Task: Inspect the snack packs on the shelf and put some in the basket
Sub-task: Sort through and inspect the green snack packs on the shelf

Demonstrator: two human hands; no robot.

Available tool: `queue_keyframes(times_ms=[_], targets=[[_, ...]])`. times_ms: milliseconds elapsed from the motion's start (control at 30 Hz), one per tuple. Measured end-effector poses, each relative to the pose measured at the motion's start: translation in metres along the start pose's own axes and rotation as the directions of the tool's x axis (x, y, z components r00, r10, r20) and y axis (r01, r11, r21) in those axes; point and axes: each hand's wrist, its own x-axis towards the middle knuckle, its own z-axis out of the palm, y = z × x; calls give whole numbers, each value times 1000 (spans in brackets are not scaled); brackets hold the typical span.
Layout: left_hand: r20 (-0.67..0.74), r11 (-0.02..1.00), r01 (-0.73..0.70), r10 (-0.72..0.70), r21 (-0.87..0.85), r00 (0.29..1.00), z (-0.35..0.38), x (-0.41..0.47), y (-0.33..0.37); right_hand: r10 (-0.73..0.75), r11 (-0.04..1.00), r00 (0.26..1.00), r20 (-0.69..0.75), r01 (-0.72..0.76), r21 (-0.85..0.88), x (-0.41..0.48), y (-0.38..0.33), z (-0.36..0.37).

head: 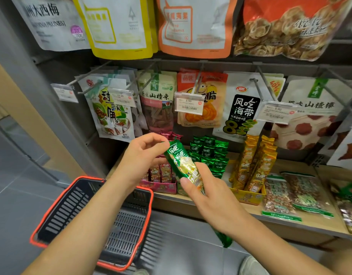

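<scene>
- We log the green snack pack (181, 163) as thin foil film: very glossy, creased, catching the light.
- Basket (68, 207): moulded plastic. The black slotted walls look matt, the orange-red rim smooth.
- Shelf board (290, 167): pale wood-look surface, matt.
- Display hooks (265, 84): grey metal rod with a dull sheen.
- Price tag holders (188, 104): clear hard plastic over paper labels.
- Peanut bags (278, 197): clear film, glossy and wrinkled.
- Pink display box (159, 186): we read it as printed card with a slight sheen.
- Floor (14, 195): grey tiles, smooth and matt.
</scene>
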Motion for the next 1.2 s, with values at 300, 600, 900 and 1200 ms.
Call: queue_keyframes(times_ms=[300,600,900,1200], targets=[[-192,996,84,-89,-34,977,0,3,-4,-38,989,999,-35,33,-145,0,-5,2],[-248,966,0,-66,-257,967,-3,4,-1,94,992,976,194,-107,61,3,-3,5],[-163,982,54,-24,180,986,-10,2,-4,1,925,1000,1,0,-381,-5,-1,11],[-291,997,72,-79,-36,954,-9,5,-1,-21,987,996,92,36,-156,-4,-3,9]])
